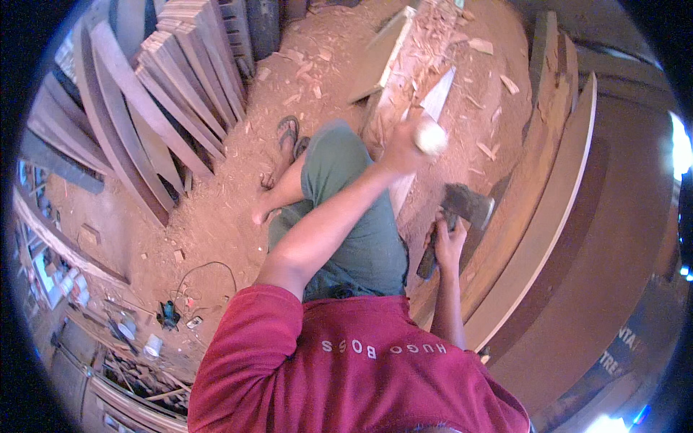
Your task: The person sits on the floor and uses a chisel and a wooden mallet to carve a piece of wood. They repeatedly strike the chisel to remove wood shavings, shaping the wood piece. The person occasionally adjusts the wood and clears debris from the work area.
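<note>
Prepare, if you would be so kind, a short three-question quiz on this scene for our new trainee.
1. Multiple choice: which hand grips the dark, block-headed hammer? A) left; B) right; C) neither.
2. True or false: the left hand is empty.
3. Open question: what lies scattered over the reddish-brown, dusty ground?

Key:
1. B; the right hand grips the handle just below the head.
2. False; it grips an object with a pale, rounded end, the rest of which is hard to make out.
3. Pale, thin wood shavings and chips.
</note>
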Tool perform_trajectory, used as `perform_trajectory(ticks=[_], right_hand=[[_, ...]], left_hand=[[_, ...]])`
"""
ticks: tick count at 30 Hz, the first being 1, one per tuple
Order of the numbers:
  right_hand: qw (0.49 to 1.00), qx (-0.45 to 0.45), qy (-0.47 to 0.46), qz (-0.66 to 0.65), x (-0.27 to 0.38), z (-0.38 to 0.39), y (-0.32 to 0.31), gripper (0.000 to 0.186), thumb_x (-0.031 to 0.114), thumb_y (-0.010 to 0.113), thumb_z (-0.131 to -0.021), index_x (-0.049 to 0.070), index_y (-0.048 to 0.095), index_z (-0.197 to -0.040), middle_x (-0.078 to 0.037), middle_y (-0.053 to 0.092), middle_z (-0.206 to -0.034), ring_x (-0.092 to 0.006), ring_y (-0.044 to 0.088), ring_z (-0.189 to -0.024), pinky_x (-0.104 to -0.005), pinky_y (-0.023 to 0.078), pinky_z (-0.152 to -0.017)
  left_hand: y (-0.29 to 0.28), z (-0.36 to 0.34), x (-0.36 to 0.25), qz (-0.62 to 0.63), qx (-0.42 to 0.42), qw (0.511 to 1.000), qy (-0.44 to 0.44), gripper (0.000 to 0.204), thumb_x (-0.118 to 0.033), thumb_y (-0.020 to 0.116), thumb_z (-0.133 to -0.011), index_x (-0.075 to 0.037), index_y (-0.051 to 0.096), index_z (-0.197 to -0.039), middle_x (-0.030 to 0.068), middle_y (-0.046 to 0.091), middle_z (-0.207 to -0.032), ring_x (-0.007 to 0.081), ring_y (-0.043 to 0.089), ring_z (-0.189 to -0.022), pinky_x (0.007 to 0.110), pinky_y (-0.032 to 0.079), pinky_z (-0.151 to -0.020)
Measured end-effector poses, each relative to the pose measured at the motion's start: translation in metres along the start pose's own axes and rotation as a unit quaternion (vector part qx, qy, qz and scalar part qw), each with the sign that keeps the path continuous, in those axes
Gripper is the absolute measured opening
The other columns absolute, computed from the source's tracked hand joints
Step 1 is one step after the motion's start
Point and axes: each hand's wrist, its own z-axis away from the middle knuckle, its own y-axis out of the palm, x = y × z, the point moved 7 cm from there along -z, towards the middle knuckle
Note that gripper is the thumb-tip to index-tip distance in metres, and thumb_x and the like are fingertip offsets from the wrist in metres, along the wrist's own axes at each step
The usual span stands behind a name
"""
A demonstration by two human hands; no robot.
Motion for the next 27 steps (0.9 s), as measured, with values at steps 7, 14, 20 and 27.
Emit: perform_trajectory(ticks=[7,14,20,27], right_hand=[[0.985,0.088,-0.042,0.141,-0.003,-0.040,0.023,0.028,0.025,0.065,-0.091,-0.002,0.063,-0.099,-0.011,0.064,-0.073,-0.0191,0.060,-0.057,-0.0360,0.049,-0.056],[0.988,0.019,-0.126,0.083,-0.050,-0.153,0.029,0.038,0.037,0.062,-0.094,0.000,0.061,-0.091,-0.008,0.062,-0.070,-0.0172,0.061,-0.059,-0.0339,0.050,-0.055],[0.924,-0.058,-0.154,0.346,-0.017,-0.179,0.004,0.053,0.049,0.061,-0.093,-0.001,0.067,-0.110,-0.019,0.071,-0.090,-0.0351,0.069,-0.082,-0.0462,0.055,-0.078],[0.884,0.070,-0.209,0.412,0.132,-0.184,0.117,0.047,0.044,0.059,-0.091,0.002,0.069,-0.110,-0.026,0.069,-0.108,-0.0444,0.066,-0.101,-0.0498,0.053,-0.090]], left_hand=[[-0.197,-0.084,-0.009,0.138,-0.337,0.931,0.009,0.018,-0.012,0.076,-0.086,-0.007,0.060,-0.083,0.0002,0.061,-0.068,0.0112,0.059,-0.062,0.028,0.050,-0.059],[-0.341,-0.021,-0.029,-0.295,-0.257,0.919,-0.058,0.026,-0.020,0.079,-0.086,-0.006,0.061,-0.074,-0.0039,0.057,-0.066,0.0072,0.051,-0.059,0.025,0.043,-0.055],[-0.400,0.174,0.035,-0.420,-0.188,0.864,-0.205,0.022,-0.019,0.077,-0.085,0.000,0.066,-0.086,0.0064,0.068,-0.075,0.0135,0.063,-0.072,0.033,0.052,-0.068],[-0.382,0.341,0.085,-0.345,-0.109,0.855,-0.372,0.023,-0.017,0.073,-0.086,0.003,0.068,-0.094,0.0149,0.072,-0.080,0.0221,0.070,-0.075,0.037,0.054,-0.068]])
